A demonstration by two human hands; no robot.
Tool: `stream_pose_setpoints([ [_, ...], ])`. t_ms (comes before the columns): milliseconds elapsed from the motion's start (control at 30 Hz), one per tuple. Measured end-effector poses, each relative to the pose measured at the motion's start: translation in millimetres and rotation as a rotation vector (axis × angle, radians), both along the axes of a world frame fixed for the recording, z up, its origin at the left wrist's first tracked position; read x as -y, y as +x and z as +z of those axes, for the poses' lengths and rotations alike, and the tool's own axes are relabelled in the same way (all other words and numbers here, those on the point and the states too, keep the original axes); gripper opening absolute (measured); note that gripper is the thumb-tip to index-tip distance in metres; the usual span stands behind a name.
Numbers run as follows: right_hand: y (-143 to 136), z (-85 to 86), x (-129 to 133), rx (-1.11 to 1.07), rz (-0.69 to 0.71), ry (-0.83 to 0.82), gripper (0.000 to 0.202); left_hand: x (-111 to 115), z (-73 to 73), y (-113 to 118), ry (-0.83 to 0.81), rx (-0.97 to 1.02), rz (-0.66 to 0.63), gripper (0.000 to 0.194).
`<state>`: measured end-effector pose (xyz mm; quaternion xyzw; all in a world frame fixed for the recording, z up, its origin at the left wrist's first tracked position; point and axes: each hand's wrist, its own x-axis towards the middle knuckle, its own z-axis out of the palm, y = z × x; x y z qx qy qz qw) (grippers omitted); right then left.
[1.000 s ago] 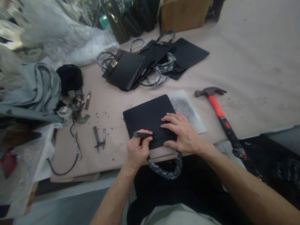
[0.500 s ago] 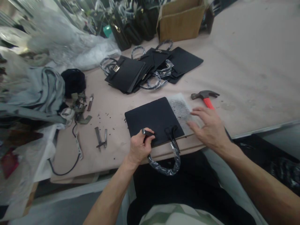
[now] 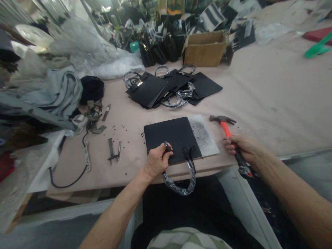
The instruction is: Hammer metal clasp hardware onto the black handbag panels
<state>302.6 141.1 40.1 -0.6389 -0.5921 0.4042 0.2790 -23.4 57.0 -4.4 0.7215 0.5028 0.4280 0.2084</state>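
- Moved: right grip (image 3: 239, 148) was apart from the hammer (image 3: 226, 128) half a second ago, fingers spread near the speckled sheet; now wrapped round its handle. View has shifted too, more background showing.
- Right grip: grasping the hammer by its handle, red part and claw head pointing away from the person; can't tell if it's lifted clear of the counter (image 3: 261, 97).
- Left grip (image 3: 156, 159): same spot on the panel as before, clenched on a short dark rod (image 3: 166, 146), its top end sticking up; lower tip hidden by fingers.
- Black panel (image 3: 168, 133): flat at the counter's near edge, in front of the person, partly on the speckled sheet (image 3: 204, 136), which shows on the right.
- Plastic-wrapped handle (image 3: 181, 190): loops off the panel's near side, out over the counter edge.
- Left of panel: two slim metal tools (image 3: 111, 152) side by side, small black bits scattered near.
- Behind: overlapping pile of black panels (image 3: 148, 89) with wrapped handles, then cardboard box (image 3: 203, 52).
- Far left: clear plastic (image 3: 77, 55), grey cloth (image 3: 58, 88).
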Motion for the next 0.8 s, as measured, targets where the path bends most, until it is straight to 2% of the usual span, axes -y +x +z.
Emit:
stream_pose_setpoints([
  [67, -12.4, 11.7, 0.9, -0.072, 0.038, -0.077, 0.020, -0.8, -1.0, -0.2, -0.009, 0.013, -0.005, 0.011],
  [133, -27.7, 26.4, 5.8, -0.166, 0.019, -0.164, 0.020, -1.7, -1.5, -0.5, -0.017, 0.021, -0.006, 0.010],
  [233, -50.5, 53.9, 21.8, -0.320, -0.033, -0.184, 0.023, -2.6, -1.7, -0.7, -0.014, 0.022, -0.011, 0.010],
  [300, -61.5, 71.4, 35.9, -0.285, 0.015, -0.098, 0.028, -2.5, -1.5, -0.6, -0.004, 0.009, -0.014, 0.010],
  [433, -69.5, 92.0, 59.5, 0.144, 0.310, 0.206, 0.035, -1.1, -1.4, 0.3, 0.024, -0.033, -0.006, 0.010],
  [533, -69.3, 101.3, 68.3, 0.379, 0.459, 0.324, 0.032, -0.3, -2.9, 1.3, 0.036, -0.037, 0.000, 0.010],
  [600, -70.1, 107.4, 73.1, 0.413, 0.430, 0.425, 0.031, -0.4, -4.5, 1.8, 0.039, -0.024, -0.002, 0.011],
  [700, -73.9, 110.4, 81.1, 0.362, 0.279, 0.622, 0.028, -1.0, -6.7, 2.2, 0.039, -0.004, -0.001, 0.012],
  [733, -75.2, 109.1, 83.2, 0.356, 0.270, 0.663, 0.027, -1.1, -7.3, 2.3, 0.037, -0.002, 0.000, 0.012],
  [800, -76.4, 106.0, 84.7, 0.416, 0.361, 0.671, 0.027, -1.4, -8.5, 2.6, 0.045, -0.008, 0.002, 0.011],
])
